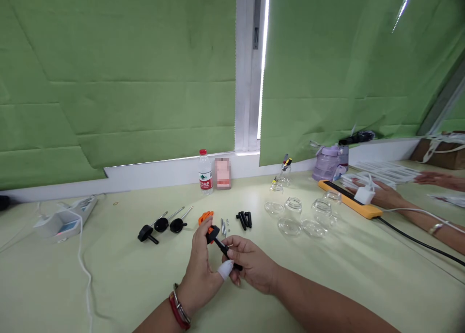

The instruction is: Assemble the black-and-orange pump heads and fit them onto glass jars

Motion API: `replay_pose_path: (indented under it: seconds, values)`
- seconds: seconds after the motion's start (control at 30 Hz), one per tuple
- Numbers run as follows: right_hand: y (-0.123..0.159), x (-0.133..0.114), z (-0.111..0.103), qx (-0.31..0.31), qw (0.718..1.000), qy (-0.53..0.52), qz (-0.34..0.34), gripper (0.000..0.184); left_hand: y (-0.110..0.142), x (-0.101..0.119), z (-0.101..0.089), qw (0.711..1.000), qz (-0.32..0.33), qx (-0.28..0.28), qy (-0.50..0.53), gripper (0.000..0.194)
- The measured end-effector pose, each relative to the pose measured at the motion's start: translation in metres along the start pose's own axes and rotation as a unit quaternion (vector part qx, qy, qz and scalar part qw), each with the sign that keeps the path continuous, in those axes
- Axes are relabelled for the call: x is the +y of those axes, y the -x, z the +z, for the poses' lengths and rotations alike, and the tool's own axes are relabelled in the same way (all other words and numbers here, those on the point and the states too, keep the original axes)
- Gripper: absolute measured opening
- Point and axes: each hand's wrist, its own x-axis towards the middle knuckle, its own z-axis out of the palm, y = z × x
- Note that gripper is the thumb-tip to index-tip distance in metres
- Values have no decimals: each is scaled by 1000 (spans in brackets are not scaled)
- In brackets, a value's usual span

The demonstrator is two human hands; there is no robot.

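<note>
Black plastic, by its look, makes up most of the capped piece held between the two hands, just past six o'clock from the view's centre. It should handle as light and stiff, its smooth surface perhaps a little slippery, with little risk of breaking; the broad cap and the narrow sleeve look like the best places to take hold.

Its long axis slants: the cap points between ten and eleven o'clock, and the thin tail points between four and five. The left hand closes its fingers on the cap; whether its white-covered thumb presses the sleeve, I cannot tell. The right hand pinches the sleeve between thumb and fingers.

From the piece, three black caps with rods lie towards ten o'clock, orange parts at eleven, metal pins at twelve, black tubes at one and clear jars at two.
</note>
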Motion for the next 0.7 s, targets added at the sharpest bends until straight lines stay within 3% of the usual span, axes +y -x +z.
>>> replay_pose_path:
  seconds: [0.3,0.57,0.7]
  values:
    - [4,-1,9,-15,997,-69,10,38,-2,-12,-1,1000,-11,-9,-14,114]
    - [3,2,11,-24,994,-104,18,34,2,-16,3,992,53,-24,-108,115]
    - [3,-1,12,-28,994,-102,29,34,1,-11,4,989,59,-5,-135,107]
